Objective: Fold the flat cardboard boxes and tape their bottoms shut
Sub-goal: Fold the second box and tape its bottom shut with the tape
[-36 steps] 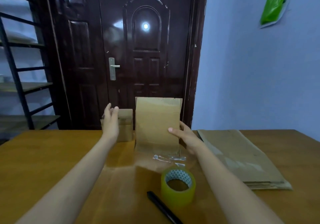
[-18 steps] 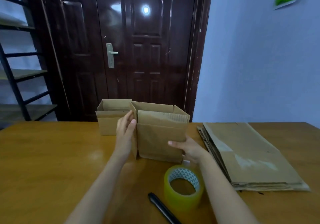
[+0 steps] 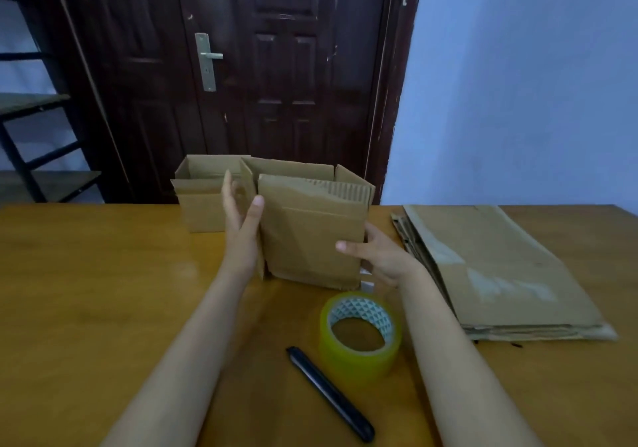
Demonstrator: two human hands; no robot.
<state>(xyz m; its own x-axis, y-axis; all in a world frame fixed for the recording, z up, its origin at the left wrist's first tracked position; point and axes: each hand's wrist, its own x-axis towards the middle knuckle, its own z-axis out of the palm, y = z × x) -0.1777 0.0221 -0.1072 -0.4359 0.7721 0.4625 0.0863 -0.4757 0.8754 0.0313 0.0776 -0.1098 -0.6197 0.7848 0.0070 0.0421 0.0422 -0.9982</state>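
A folded cardboard box [image 3: 310,239] stands upright on the wooden table [image 3: 86,291], its top flaps open. My left hand [image 3: 241,225] lies flat against the box's left side with straight fingers. My right hand [image 3: 379,256] grips the lower right corner, thumb on the front face and fingers round the side. A second folded box [image 3: 203,205] stands just behind and to the left. A stack of flat cardboard boxes [image 3: 500,267] lies at the right. The yellowish tape roll [image 3: 359,336] sits in front of the box.
A black pen-like tool [image 3: 331,393] lies beside the tape roll near the front. A dark door [image 3: 276,84] stands behind the table, a metal shelf [image 3: 34,101] at the far left, a blue wall [image 3: 518,101] at the right.
The box went from tipped with its bottom facing me to standing upright, top open. My left hand moved from the second box to this box's left side.
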